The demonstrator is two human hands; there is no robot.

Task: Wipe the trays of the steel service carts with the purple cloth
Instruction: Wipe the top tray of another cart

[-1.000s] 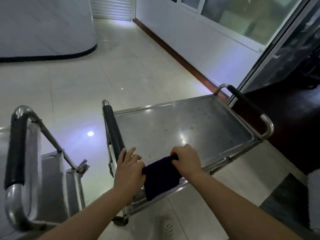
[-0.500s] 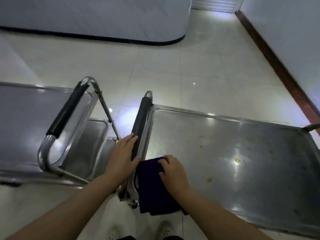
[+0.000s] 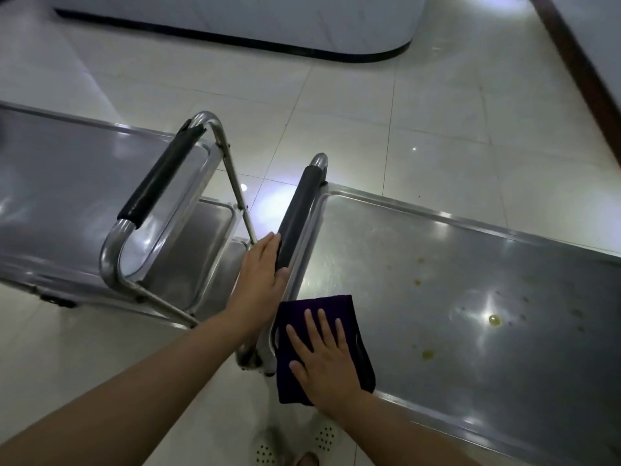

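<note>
Two steel service carts stand side by side. The right cart's top tray (image 3: 453, 270) carries several yellowish spots and reflections. The dark purple cloth (image 3: 322, 309) lies folded on that tray's near left corner and hangs over the front rim. My right hand (image 3: 322, 354) presses flat on the cloth with the fingers spread. My left hand (image 3: 262, 280) rests against the black padded handle (image 3: 297, 213) of the right cart, fingers straight along it. The left cart's top tray (image 3: 60, 183) and its black handle (image 3: 161, 176) are at the left.
A lower shelf (image 3: 201, 237) of the left cart shows between the two handles. Pale tiled floor (image 3: 369, 105) stretches beyond the carts to a white counter with a dark base (image 3: 302, 48). A dark skirting board (image 3: 581, 68) runs along the right wall. White perforated shoes (image 3: 295, 442) show below.
The view has tilted down and shifted left. My right hand has flattened and spread its fingers on the cloth. My left hand has stayed against the right cart's handle.
</note>
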